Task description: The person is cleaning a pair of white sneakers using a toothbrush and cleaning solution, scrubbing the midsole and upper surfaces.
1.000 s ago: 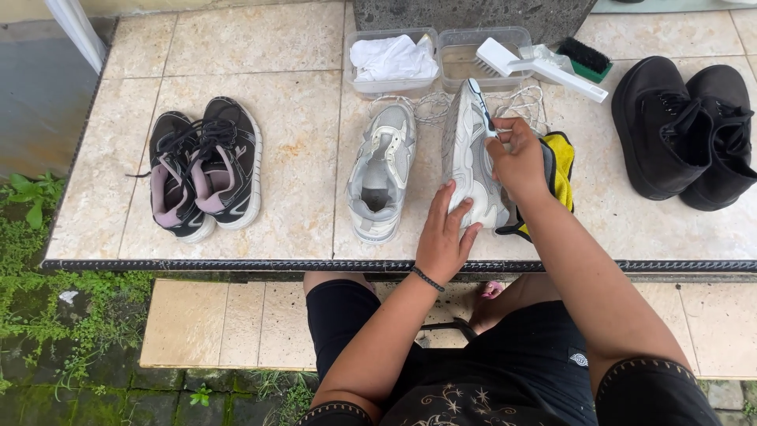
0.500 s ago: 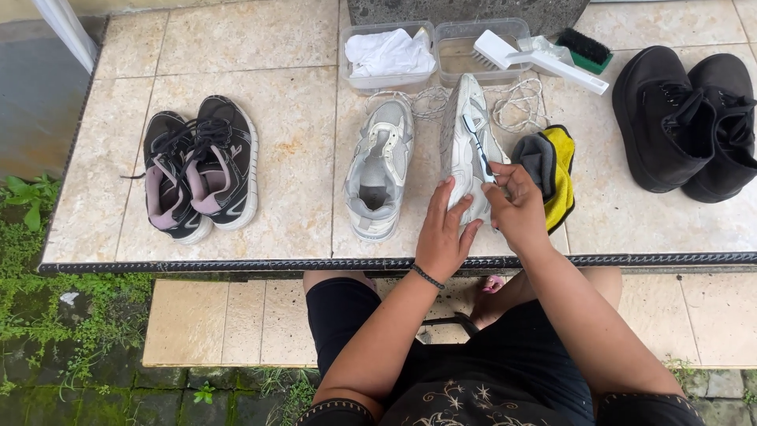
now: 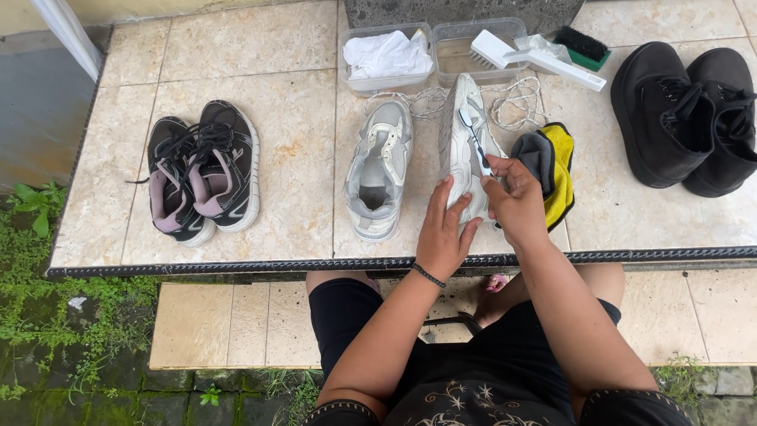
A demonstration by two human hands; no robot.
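A white sneaker (image 3: 465,126) lies on its side on the tiled ledge (image 3: 284,87). My left hand (image 3: 443,233) presses flat against the sneaker's near end, fingers spread. My right hand (image 3: 516,201) grips a toothbrush (image 3: 473,142), whose bristled head rests against the sneaker's side. The matching white and grey sneaker (image 3: 380,170) stands upright just to the left. Loose white laces (image 3: 516,102) lie behind the sneaker.
A black and pink pair of shoes (image 3: 197,170) sits at the left, a black pair (image 3: 686,114) at the right. A yellow and grey cloth (image 3: 552,162) lies beside my right hand. Behind are two clear tubs (image 3: 426,47), a white brush (image 3: 520,55) and a green brush (image 3: 583,47).
The toothbrush and my right hand have moved down along the sneaker towards me. My left hand stays on the sneaker's near end. The view shifted slightly.
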